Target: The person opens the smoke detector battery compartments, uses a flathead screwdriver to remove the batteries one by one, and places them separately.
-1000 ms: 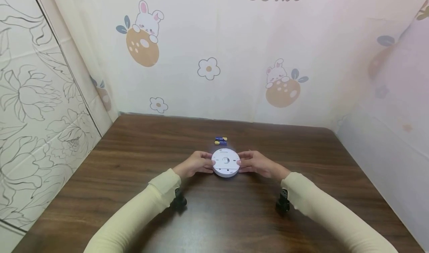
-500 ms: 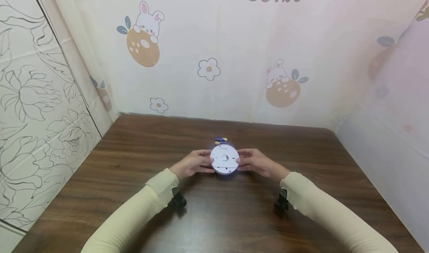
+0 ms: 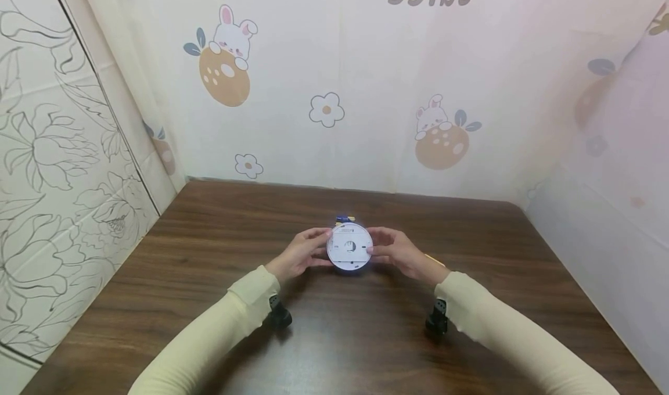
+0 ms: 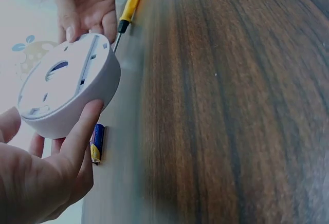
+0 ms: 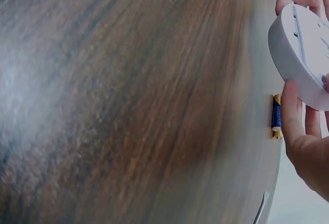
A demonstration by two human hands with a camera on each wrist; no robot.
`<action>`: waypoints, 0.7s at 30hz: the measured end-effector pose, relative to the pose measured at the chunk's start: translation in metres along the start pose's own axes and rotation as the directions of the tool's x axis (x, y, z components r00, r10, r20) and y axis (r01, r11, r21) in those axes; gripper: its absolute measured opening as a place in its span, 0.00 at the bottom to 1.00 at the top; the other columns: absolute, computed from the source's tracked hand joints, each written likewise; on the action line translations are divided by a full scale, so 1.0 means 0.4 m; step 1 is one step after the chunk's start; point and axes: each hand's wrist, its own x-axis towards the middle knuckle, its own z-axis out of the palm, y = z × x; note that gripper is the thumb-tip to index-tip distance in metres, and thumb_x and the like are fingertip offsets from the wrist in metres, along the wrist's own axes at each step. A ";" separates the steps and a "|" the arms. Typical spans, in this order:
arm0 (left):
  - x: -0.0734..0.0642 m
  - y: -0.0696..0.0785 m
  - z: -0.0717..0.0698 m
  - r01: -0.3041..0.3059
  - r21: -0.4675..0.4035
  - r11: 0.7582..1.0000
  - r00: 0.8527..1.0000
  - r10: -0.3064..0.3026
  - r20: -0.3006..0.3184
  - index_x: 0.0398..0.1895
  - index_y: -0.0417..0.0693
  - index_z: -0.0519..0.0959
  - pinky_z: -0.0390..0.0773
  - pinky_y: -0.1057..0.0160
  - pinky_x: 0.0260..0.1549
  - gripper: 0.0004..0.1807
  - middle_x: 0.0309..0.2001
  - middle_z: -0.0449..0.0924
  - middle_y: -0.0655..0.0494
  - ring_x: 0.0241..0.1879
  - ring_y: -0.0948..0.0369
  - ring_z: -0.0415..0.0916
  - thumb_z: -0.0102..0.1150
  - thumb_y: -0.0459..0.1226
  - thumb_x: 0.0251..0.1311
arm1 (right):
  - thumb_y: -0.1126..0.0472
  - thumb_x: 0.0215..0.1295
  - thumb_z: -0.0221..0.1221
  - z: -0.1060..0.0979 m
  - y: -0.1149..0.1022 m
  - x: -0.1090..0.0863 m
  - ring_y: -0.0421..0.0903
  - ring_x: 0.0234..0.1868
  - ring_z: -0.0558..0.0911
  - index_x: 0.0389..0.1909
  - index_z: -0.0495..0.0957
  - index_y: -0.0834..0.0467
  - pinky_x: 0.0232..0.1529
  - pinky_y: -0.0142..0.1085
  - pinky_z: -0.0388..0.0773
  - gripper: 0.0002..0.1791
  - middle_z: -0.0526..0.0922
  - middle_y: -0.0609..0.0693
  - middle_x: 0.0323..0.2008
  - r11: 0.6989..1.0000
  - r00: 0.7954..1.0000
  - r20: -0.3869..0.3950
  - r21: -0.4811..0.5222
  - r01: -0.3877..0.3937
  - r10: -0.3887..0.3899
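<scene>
Both hands hold a round white device (image 3: 349, 255), shaped like a smoke detector, by opposite sides of its rim. Its flat back faces up and towards me, with slots, a central hole and fine print. My left hand (image 3: 300, 254) grips the left edge, thumb on top and fingers along the side wall. On the right edge, my right hand (image 3: 399, 252) pinches with its thumb on the back face. The left wrist view shows the device (image 4: 77, 100) tilted over the table. Just behind it lie two blue-and-yellow batteries (image 3: 344, 218), partly covered by it in the head view.
A screwdriver with a yellow handle (image 4: 132, 2) lies on the table beyond the right hand; only a sliver of yellow shows behind the right wrist in the head view. The brown wooden table (image 3: 251, 209) ends at a patterned curtain (image 3: 376, 139) behind and at the sides.
The white device has risen slightly and tilted its back more towards me, now overlapping the batteries. The left thumb has shifted up the rim. Some yellow now shows behind the right wrist.
</scene>
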 end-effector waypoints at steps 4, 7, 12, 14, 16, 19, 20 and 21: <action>-0.001 -0.002 0.003 -0.024 0.025 0.999 0.999 0.025 -0.025 0.60 0.40 0.72 0.82 0.48 0.41 0.21 0.54 0.75 0.40 0.50 0.49 0.76 0.57 0.38 0.65 | 0.58 0.65 0.61 0.002 -0.004 -0.004 0.53 0.49 0.79 0.63 0.68 0.63 0.52 0.49 0.78 0.28 0.73 0.62 0.58 1.000 1.000 -0.017 0.012 0.000 0.000; -0.003 -0.003 0.004 -0.049 0.056 0.997 0.998 0.051 -0.025 0.59 0.40 0.73 0.83 0.50 0.40 0.21 0.53 0.74 0.41 0.49 0.50 0.77 0.57 0.37 0.65 | 0.49 0.69 0.55 0.007 -0.008 -0.006 0.54 0.50 0.78 0.63 0.67 0.64 0.53 0.49 0.77 0.29 0.73 0.62 0.57 1.000 0.999 -0.031 0.019 -0.011 0.012; -0.006 -0.005 0.004 -0.138 0.125 0.983 0.990 0.137 0.016 0.58 0.39 0.74 0.82 0.49 0.41 0.20 0.53 0.73 0.42 0.46 0.52 0.76 0.58 0.36 0.64 | 0.48 0.69 0.55 0.015 -0.013 -0.008 0.52 0.47 0.79 0.58 0.69 0.67 0.52 0.49 0.78 0.29 0.77 0.59 0.51 0.999 0.998 -0.063 0.042 -0.019 0.022; -0.007 -0.006 0.005 -0.187 0.147 0.971 0.982 0.184 0.031 0.56 0.39 0.75 0.82 0.48 0.41 0.19 0.52 0.74 0.43 0.45 0.52 0.77 0.59 0.36 0.64 | 0.48 0.68 0.56 0.017 -0.014 -0.011 0.51 0.45 0.79 0.57 0.70 0.68 0.52 0.48 0.78 0.28 0.79 0.57 0.47 0.999 0.998 -0.061 0.041 -0.014 0.017; -0.008 -0.008 0.005 -0.240 0.166 0.956 0.971 0.236 0.042 0.55 0.38 0.76 0.82 0.47 0.40 0.18 0.51 0.75 0.43 0.44 0.53 0.78 0.60 0.35 0.63 | 0.48 0.68 0.56 0.017 -0.015 -0.013 0.50 0.45 0.79 0.57 0.70 0.69 0.53 0.48 0.77 0.29 0.80 0.57 0.45 0.998 0.999 -0.042 0.051 -0.020 0.023; -0.009 -0.011 0.004 -0.307 0.151 0.940 0.952 0.302 0.053 0.53 0.35 0.77 0.82 0.46 0.40 0.17 0.49 0.76 0.43 0.43 0.54 0.78 0.60 0.32 0.62 | 0.44 0.68 0.55 0.016 -0.016 -0.014 0.51 0.47 0.79 0.61 0.67 0.68 0.55 0.48 0.76 0.34 0.79 0.58 0.48 0.994 0.997 0.004 0.088 -0.071 0.071; -0.009 -0.011 0.004 -0.325 0.147 0.934 0.946 0.320 0.056 0.53 0.35 0.76 0.82 0.46 0.40 0.17 0.49 0.76 0.43 0.43 0.54 0.78 0.60 0.32 0.62 | 0.43 0.67 0.54 0.015 -0.017 -0.015 0.52 0.48 0.78 0.63 0.64 0.68 0.56 0.48 0.76 0.36 0.77 0.59 0.50 0.990 0.995 0.028 0.106 -0.098 0.096; -0.009 -0.012 0.003 -0.335 0.140 0.932 0.942 0.330 0.059 0.53 0.34 0.76 0.82 0.46 0.40 0.17 0.48 0.76 0.43 0.44 0.54 0.78 0.60 0.32 0.62 | 0.42 0.67 0.54 0.015 -0.017 -0.015 0.53 0.49 0.78 0.64 0.63 0.67 0.56 0.47 0.75 0.37 0.76 0.60 0.52 0.983 0.991 0.045 0.129 -0.130 0.125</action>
